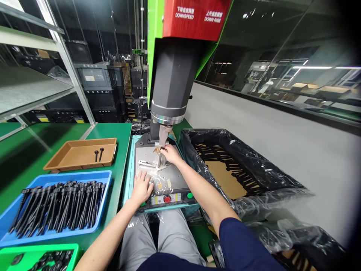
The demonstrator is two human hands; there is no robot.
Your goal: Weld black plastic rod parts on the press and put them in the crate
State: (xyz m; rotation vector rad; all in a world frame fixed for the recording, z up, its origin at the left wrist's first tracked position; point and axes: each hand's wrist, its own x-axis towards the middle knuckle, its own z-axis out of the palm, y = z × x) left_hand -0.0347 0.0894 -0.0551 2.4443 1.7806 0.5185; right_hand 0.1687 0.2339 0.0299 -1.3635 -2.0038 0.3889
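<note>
Right hand at rear of grey work plate, fingertips pinched on small dark piece atop metal fixture; piece too small to identify. Press horn directly above plate, close over fingers. Left hand flat on plate's front left, fingers spread. Red button and green button on plate's front edge. Left of plate: brown tray with two black pins, blue tray of black rods. Right of plate: plastic-lined bin.
</note>
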